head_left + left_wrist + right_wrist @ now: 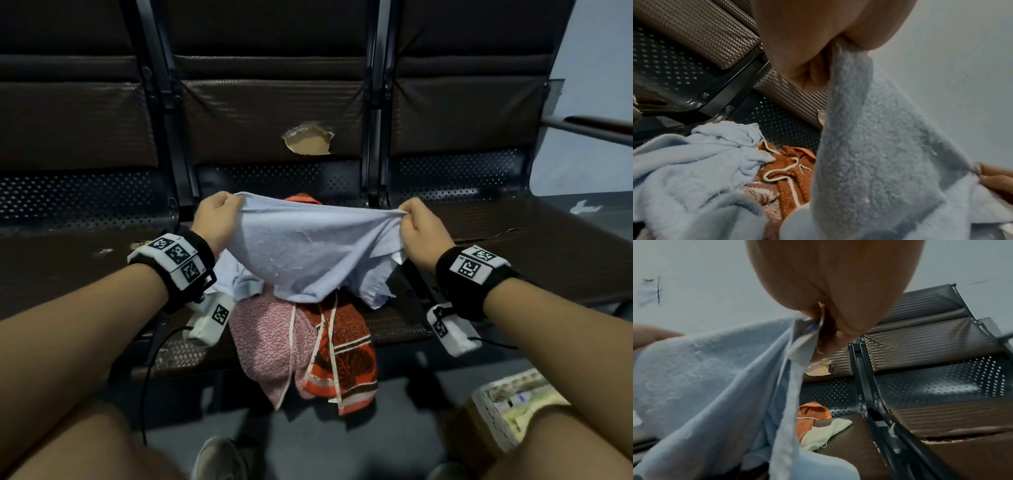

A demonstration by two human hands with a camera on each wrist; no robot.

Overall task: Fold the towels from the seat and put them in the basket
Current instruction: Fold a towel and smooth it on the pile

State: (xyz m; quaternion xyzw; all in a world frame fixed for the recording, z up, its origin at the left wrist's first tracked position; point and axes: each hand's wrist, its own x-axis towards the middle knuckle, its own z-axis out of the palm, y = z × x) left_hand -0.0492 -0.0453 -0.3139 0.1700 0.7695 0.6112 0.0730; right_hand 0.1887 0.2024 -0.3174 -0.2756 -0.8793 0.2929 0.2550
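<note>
- Left hand (219,219) pinching the top left corner of the light blue towel (308,250), fingers curled tight on the cloth.
- Right hand (419,229) pinching the opposite top corner, thumb and fingers clamped on the hem.
- Towel stretched between both hands, held up above the middle seat (394,325), top edge sagging slightly, lower part draped down onto the pile.
- More light blue cloth (236,277) bunched under the left wrist; cannot tell whether same towel or a second one.
- Pink patterned towel (270,346) lying on the seat front, hanging over the edge toward the floor.
- Orange patterned towel (346,356) just beside it on the right, touching, also hanging over the seat edge; another orange bit showing behind the raised towel's top edge.
- In right wrist view, pale yellow cloth (824,433) lying on the seat, touching an orange fold (812,412).
- In left wrist view, same grip seen close: cloth (869,146) coming out between thumb and curled fingers (813,78).
- Basket (507,411) on the floor at lower right, white lattice wall, partly hidden by the right forearm; contents unclear.
- Torn hole (308,138) in the middle backrest, pale padding showing.
- Tagged wristbands on both wrists, cables trailing down.
- Shoe (219,459) on the floor at the bottom edge.
</note>
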